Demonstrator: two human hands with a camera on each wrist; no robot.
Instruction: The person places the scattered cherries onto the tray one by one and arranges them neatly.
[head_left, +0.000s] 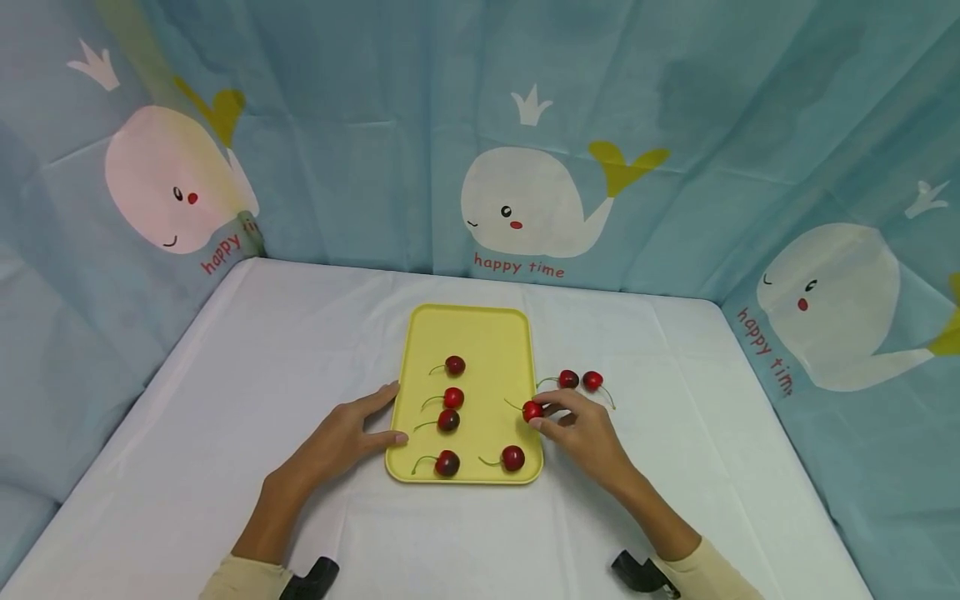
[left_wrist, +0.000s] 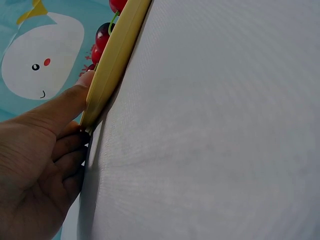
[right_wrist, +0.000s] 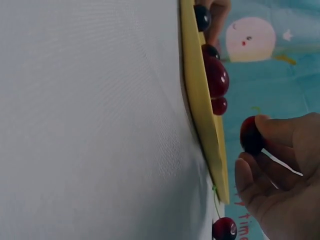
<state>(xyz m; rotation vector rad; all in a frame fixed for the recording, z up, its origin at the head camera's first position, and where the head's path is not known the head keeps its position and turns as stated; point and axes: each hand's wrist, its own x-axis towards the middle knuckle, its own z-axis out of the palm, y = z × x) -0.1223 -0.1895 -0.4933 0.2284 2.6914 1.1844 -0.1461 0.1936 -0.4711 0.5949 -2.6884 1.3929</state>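
Observation:
A yellow tray lies on the white cloth with several stemmed cherries on it. My left hand holds the tray's left edge, thumb over the rim; in the left wrist view the other fingers curl low against its outer side. Over the tray's right rim, my right hand pinches a red cherry between thumb and fingertips, its stem pointing left. The right wrist view shows this held cherry raised above the rim. Below it on the tray sits another cherry, near the front right corner.
Four cherries' column aside, the tray's left half carries a dark cherry nearest the front. Just beyond the right rim, two cherries lie on the cloth, one darker and one brighter. A blue whale-print curtain surrounds the table.

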